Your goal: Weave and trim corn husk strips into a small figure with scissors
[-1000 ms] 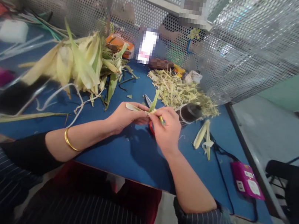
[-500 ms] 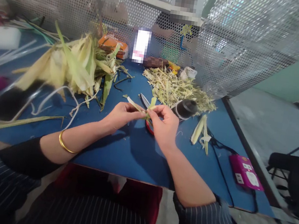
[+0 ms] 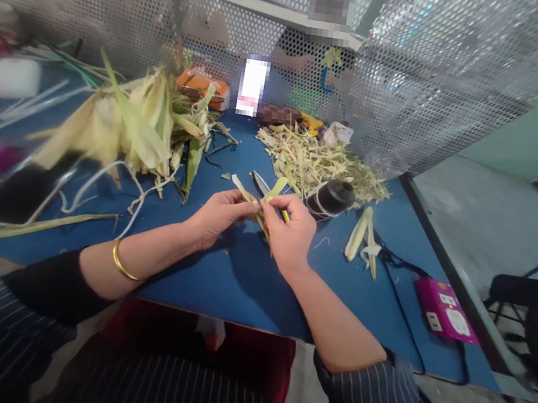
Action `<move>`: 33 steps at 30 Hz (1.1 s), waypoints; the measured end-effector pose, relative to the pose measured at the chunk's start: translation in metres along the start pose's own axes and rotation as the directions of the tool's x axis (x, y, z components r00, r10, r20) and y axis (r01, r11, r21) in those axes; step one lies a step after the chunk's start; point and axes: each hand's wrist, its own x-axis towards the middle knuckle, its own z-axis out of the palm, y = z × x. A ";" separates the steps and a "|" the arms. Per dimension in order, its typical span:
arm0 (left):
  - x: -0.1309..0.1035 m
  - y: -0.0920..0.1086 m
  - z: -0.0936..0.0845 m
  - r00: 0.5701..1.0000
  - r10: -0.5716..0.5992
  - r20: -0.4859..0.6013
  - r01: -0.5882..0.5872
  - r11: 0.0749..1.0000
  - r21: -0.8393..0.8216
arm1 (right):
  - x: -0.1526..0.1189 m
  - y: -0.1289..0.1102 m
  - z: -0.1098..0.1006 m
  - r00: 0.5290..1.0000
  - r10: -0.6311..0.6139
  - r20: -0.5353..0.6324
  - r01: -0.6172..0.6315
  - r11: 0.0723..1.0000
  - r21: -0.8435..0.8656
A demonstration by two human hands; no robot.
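Two bare hands meet above a blue table (image 3: 185, 289), working a pale green husk strip (image 3: 278, 187). The left hand (image 3: 219, 217) pinches the strip between thumb and forefinger; the right hand (image 3: 293, 232) pinches it just beside, the two sets of fingertips nearly touching. One end of the strip leans out over the left fingers, another rises beyond the right fingertips, and a narrow length trails below the grip; whether these belong to a single piece cannot be told. Just beyond the fingertips lie scissors (image 3: 257, 183), blades pointing away, the remainder largely hidden by the right hand. Near the right knuckles, on their far side, is a black spool of thread (image 3: 333, 197); behind it spreads a pile of shredded husk (image 3: 301, 156). To the right of the same hand lie loose husk pieces (image 3: 357, 236) and, farther off, a purple box (image 3: 445, 310). Beyond the left hand, to its left, stands a heap of whole husks (image 3: 142, 122). A gold bangle (image 3: 119, 260) encircles the left wrist.
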 end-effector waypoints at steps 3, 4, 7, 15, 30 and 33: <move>0.000 0.001 0.000 0.999 -0.037 -0.007 0.036 0.996 -0.075 | 0.000 0.000 -0.001 0.998 -0.065 -0.026 0.062 0.995 -0.083; 0.000 0.001 0.000 0.999 -0.043 -0.006 0.042 0.995 -0.095 | 0.000 0.000 -0.001 0.998 -0.063 -0.024 0.062 0.995 -0.074; 0.001 -0.001 -0.001 1.000 -0.030 -0.005 0.029 0.991 -0.129 | 0.002 0.000 0.000 1.000 0.027 0.011 -0.027 0.996 0.084; 0.002 0.001 -0.003 1.000 0.014 0.016 -0.013 0.998 -0.059 | 0.007 0.010 0.003 0.959 0.235 0.156 -0.278 0.881 0.384; 0.006 0.008 -0.015 0.993 -0.006 0.115 0.005 1.000 0.006 | 0.030 0.013 -0.026 0.725 -0.511 0.462 0.639 0.749 -0.173; 0.006 0.009 -0.015 0.991 -0.045 0.125 0.042 0.999 0.026 | 0.029 0.014 -0.027 0.709 -0.508 0.488 0.637 0.759 -0.135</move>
